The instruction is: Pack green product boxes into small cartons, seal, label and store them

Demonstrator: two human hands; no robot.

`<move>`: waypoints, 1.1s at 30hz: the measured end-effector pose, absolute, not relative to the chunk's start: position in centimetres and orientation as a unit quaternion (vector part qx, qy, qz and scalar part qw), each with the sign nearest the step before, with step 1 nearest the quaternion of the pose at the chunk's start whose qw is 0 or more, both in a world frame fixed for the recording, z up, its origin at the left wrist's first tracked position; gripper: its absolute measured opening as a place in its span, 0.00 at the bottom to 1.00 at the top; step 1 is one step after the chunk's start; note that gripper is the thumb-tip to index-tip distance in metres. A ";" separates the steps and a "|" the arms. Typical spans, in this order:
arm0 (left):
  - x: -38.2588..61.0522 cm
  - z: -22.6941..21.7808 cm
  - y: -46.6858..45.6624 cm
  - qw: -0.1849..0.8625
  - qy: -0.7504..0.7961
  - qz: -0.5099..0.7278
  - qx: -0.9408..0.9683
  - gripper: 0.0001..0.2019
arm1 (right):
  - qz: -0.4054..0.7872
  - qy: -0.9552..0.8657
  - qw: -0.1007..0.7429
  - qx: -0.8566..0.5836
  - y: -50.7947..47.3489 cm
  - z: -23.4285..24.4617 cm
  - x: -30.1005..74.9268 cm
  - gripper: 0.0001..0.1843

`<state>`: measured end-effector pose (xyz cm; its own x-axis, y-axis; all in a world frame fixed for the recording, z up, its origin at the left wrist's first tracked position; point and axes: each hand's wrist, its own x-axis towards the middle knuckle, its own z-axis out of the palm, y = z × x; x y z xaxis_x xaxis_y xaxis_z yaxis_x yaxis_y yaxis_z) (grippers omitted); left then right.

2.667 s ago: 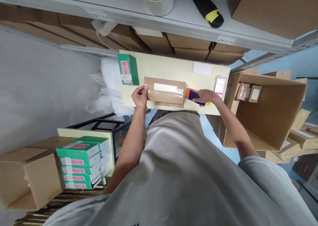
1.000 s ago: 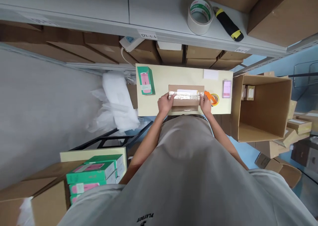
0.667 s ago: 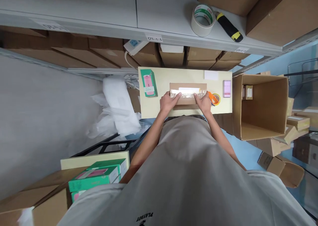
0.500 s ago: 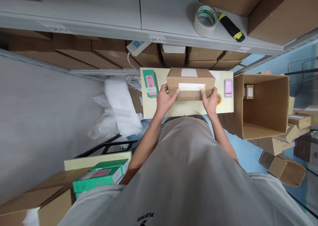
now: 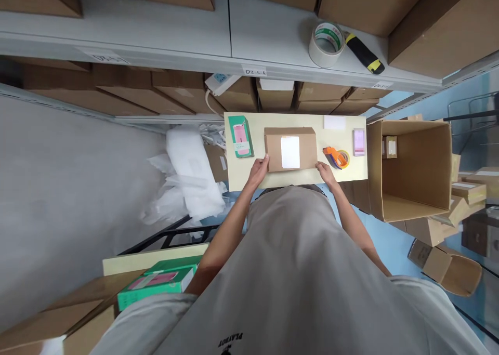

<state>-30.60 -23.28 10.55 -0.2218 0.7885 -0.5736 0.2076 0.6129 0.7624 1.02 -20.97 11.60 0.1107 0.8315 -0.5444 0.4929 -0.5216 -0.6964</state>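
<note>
A brown cardboard box [image 5: 310,148] with a white label [image 5: 290,152] on its top lies on the pale yellow board [image 5: 280,182] before me. My left hand [image 5: 259,170] grips its near left corner, fingers closed against the side. At the near right corner, my right hand [image 5: 325,172] pinches the box's edge. An orange tape dispenser [image 5: 336,158] with yellow tape lies just beyond my right hand. A green box with a pink picture [image 5: 240,136] lies left of the cardboard box. On the right side are a pale purple phone-like item [image 5: 359,142] and a white paper [image 5: 334,122].
A large open carton [image 5: 413,170] stands against the board's right end. Overhead, a grey shelf [image 5: 268,33] carries a tape roll [image 5: 326,44] and a black-yellow utility knife [image 5: 365,53]. Bubble wrap [image 5: 193,170] is at left; more green boxes [image 5: 158,285] sit lower left.
The cardboard box has come down flat onto the board, its labelled top now facing up. Both hands have shifted down to its near corners, and the tape dispenser and white paper are uncovered.
</note>
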 end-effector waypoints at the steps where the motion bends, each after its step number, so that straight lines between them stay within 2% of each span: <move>1: -30.9 10.4 -22.6 0.529 0.728 0.286 0.330 0.33 | 0.480 -0.460 0.180 -0.725 -20.4 11.8 1.2 0.28; 5: -31.4 10.3 -18.8 0.540 0.723 0.343 0.261 0.34 | 0.474 -0.457 0.227 -0.717 -17.0 13.0 1.0 0.33; 9: -31.5 11.1 -15.9 0.527 0.728 0.376 0.225 0.31 | 0.498 -0.458 0.209 -0.705 -14.2 14.2 -0.1 0.44; 12: -32.1 12.0 -15.8 0.487 0.733 0.410 0.239 0.29 | 0.491 -0.475 0.221 -0.696 -14.0 15.3 -0.4 0.50; 15: -32.6 12.7 -17.3 0.482 0.716 0.448 0.234 0.32 | 0.491 -0.496 0.238 -0.676 -15.1 16.2 0.3 0.53; 19: -32.4 13.3 -20.2 0.523 0.690 0.450 0.220 0.37 | 0.489 -0.500 0.233 -0.676 -16.9 15.8 1.7 0.52; 23: -30.9 13.7 -22.5 0.553 0.699 0.408 0.197 0.36 | 0.518 -0.463 0.180 -0.696 -17.8 14.1 2.7 0.52; 29: -29.2 14.9 -23.0 0.511 0.694 0.422 0.283 0.27 | 0.480 -0.525 0.173 -0.682 -16.2 13.2 2.9 0.48; 33: -29.0 15.2 -22.3 0.457 0.702 0.390 0.383 0.27 | 0.430 -0.552 0.197 -0.687 -14.4 14.0 1.9 0.42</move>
<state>-28.98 -22.28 15.19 -0.2895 0.8937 -0.3428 0.1809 0.4028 0.8973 1.89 -14.39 13.96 0.0210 0.9271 -0.3742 0.5882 -0.3141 -0.7452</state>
